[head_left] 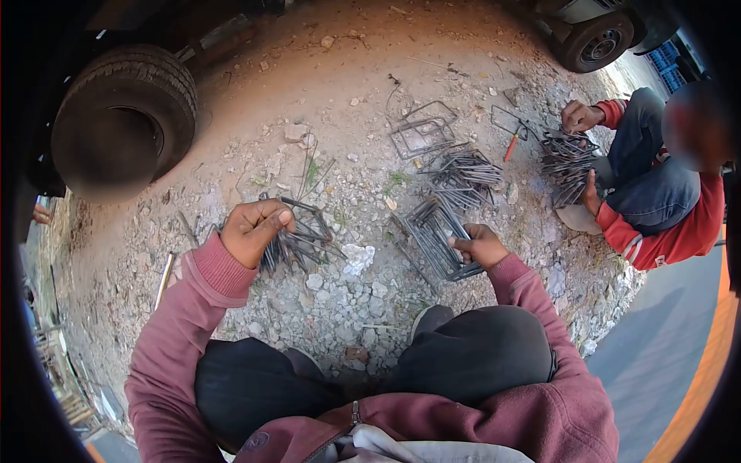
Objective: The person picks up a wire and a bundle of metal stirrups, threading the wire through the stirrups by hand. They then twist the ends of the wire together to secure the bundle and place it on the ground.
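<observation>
My right hand point(480, 246) is wrapped round one side of a stack of rectangular steel stirrups point(432, 233), which leans at a tilt near the ground in front of my right knee. My left hand point(255, 230) is closed, thumb against the curled fingers; whatever may be between them does not show. Just beyond and beside it lies a loose pile of bent steel stirrups point(297, 245), partly hidden by that hand. Another heap of stirrups point(465, 176) rests right behind the stack.
At right a co-worker in a red top squats, hands on a bundle of stirrups point(570, 163). Near it lies a red-handled tool point(511, 147). Single stirrups point(421, 137) lie further out on the stony ground. A large tyre point(127, 116) stands left, a vehicle wheel point(598, 45) upper right.
</observation>
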Demonstrator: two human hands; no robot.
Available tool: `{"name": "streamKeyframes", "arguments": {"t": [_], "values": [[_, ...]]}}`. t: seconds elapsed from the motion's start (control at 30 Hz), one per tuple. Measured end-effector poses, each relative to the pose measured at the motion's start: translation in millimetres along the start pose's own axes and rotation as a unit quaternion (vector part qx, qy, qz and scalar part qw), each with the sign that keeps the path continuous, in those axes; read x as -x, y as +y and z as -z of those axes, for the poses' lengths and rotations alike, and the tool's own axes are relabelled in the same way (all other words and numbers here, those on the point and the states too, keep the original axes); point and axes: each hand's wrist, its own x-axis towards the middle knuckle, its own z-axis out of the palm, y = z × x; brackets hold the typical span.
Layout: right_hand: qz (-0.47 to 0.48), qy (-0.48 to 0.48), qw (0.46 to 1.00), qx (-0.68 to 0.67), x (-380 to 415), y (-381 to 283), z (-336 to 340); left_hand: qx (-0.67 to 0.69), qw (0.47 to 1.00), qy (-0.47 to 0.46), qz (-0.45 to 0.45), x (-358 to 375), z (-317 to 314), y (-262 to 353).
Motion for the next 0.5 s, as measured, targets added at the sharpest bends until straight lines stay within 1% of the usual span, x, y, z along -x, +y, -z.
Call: {"name": "streamKeyframes", "arguments": {"t": [0.03, 0.07, 0.13, 0.17, 0.27, 0.3, 0.4, 0.43, 0.5], "values": [[0.041, -0.030, 0.997, -0.065, 7, -6, -5, -0.018, 0.997, -0.023, -0.074, -9, -2, -12], [0.082, -0.057, 0.986, -0.130, 13, -14, -8, -0.031, 0.997, -0.030, -0.061, -11, -1, -19], [0.118, -0.066, 0.983, -0.128, 15, -40, -13, -0.055, 0.997, -0.048, -0.036, -15, -10, -17], [0.137, -0.072, 0.980, -0.126, 16, -55, -13, -0.040, 0.997, -0.044, -0.057, -16, -16, -14], [0.179, 0.007, 0.984, -0.023, 40, -108, -19, -0.106, 0.993, -0.043, -0.022, -15, -25, -9], [0.204, 0.006, 0.978, -0.049, 48, -122, -21, -0.158, 0.986, -0.026, -0.035, -16, -27, -9], [0.233, 0.034, 0.971, 0.043, 70, -168, -28, -0.183, 0.982, -0.024, -0.035, -23, -34, -19], [0.273, 0.038, 0.954, 0.115, 71, -176, -31, -0.210, 0.977, -0.022, -0.044, -25, -37, -15], [0.344, 0.048, 0.905, 0.248, 68, -185, -43, -0.217, 0.975, -0.015, -0.042, -29, -43, -12]]}}
